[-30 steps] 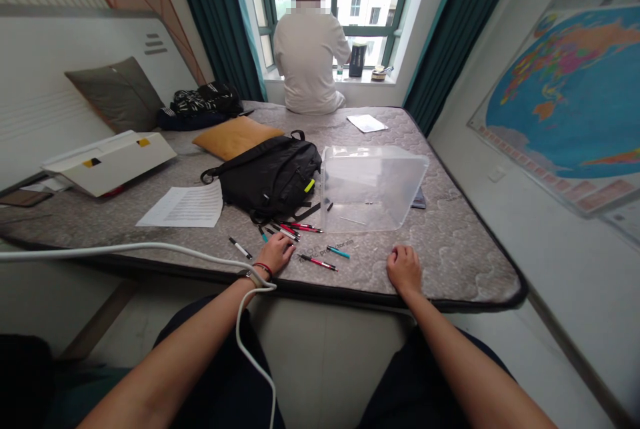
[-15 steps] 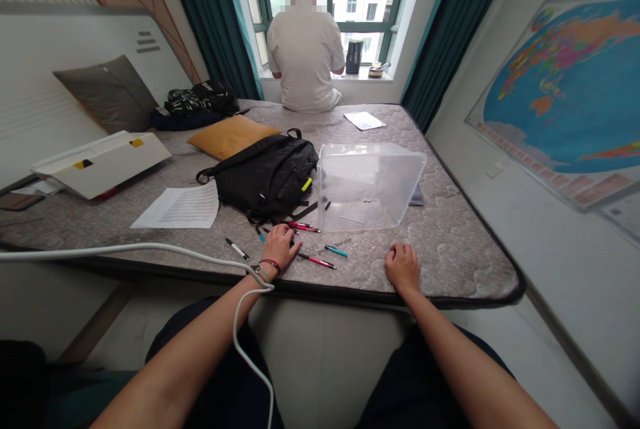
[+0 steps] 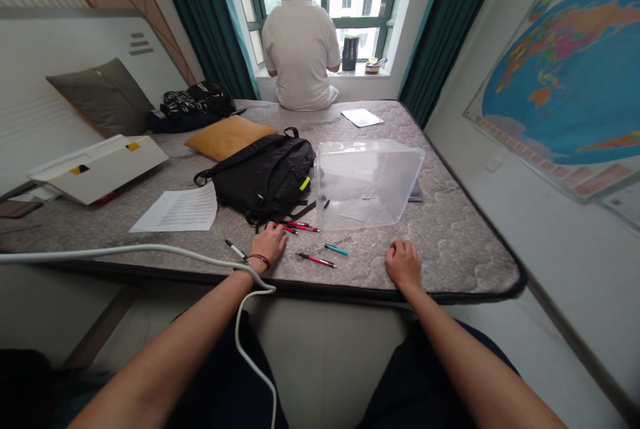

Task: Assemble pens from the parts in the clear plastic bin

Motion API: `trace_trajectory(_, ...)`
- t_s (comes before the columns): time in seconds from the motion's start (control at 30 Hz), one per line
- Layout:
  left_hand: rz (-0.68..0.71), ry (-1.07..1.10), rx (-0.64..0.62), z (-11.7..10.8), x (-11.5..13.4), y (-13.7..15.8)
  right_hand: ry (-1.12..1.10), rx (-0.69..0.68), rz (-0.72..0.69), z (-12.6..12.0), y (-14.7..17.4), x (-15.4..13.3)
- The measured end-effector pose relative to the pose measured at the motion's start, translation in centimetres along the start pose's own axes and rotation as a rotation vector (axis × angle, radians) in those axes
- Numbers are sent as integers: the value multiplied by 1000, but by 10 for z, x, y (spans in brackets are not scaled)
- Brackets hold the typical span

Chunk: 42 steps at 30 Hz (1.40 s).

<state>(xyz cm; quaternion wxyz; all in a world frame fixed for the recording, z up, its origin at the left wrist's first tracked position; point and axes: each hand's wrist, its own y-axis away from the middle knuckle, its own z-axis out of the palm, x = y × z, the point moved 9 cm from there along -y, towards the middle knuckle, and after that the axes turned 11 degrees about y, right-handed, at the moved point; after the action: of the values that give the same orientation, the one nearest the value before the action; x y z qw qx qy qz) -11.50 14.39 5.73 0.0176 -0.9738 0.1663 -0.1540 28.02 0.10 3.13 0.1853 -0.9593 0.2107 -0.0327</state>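
Note:
My left hand (image 3: 270,242) rests low over the mattress (image 3: 460,249), its fingers curled down beside several red pens (image 3: 300,226). What lies under those fingertips is hidden. A white-and-black pen (image 3: 235,249) pokes out to the left of the wrist. Between my two hands lie a teal pen (image 3: 336,250) and a red pen (image 3: 317,260). My right hand (image 3: 403,264) sits closed on the mattress near the front edge, with nothing visible in it. Behind the pens stands a clear plastic box (image 3: 370,182), tipped with its open side toward me.
A black backpack (image 3: 265,176) lies left of the box, beside a printed sheet (image 3: 175,210) and an orange envelope (image 3: 230,136). One white cable (image 3: 200,252) crosses over my left wrist. A person (image 3: 301,49) sits at the window, facing away.
My left hand has shifted left, covering the spot where a teal pen showed and uncovering more of the red pens. My right hand has stayed in place.

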Motion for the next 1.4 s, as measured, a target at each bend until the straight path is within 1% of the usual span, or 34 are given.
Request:
trace_trajectory(0.07,45,-2,8,1,8,-4,8,4,0,0,0,0)
trace_trajectory(0.13,81,9,-5,7,19,-9,14,7,-3,0,0,0)
trace_trajectory(0.2,50,38,-41,17,23,-14,14,6,-8,0,0,0)
trace_trajectory(0.3,-24,75,-69,30,22,-20,13,3,-8,0,0,0)
trace_trajectory(0.5,-2,77,-93,39,16,-23,18,1,-12,0,0,0)
trace_trajectory(0.63,-9,73,-105,39,14,-23,26,-1,-6,-1,0,0)
trace_trajectory(0.73,0,72,-109,36,17,-21,23,-7,-1,-2,0,0)
trace_trajectory(0.83,34,37,-31,23,28,-21,20,-9,-4,-3,0,0)
trace_trajectory(0.9,63,17,29,15,41,-22,20,-8,-6,-3,0,-1)
trace_trajectory(0.93,79,19,34,14,49,-24,21,-7,-6,-3,0,-1)
trace_trajectory(1.0,107,43,-19,20,68,-29,25,-6,-3,-3,0,0)
trace_trajectory(1.07,96,66,-124,33,83,-33,29,-7,-3,-3,0,-1)
trace_trajectory(1.13,54,78,-217,46,91,-36,30,-9,-7,-3,0,-1)
trace_trajectory(1.17,34,82,-244,50,92,-37,30,-9,-8,-4,0,-1)
trace_trajectory(1.23,14,89,-259,56,92,-38,32,-8,-7,-4,0,-1)
trace_trajectory(1.4,22,102,-268,61,88,-39,38,-8,-12,-3,0,-1)
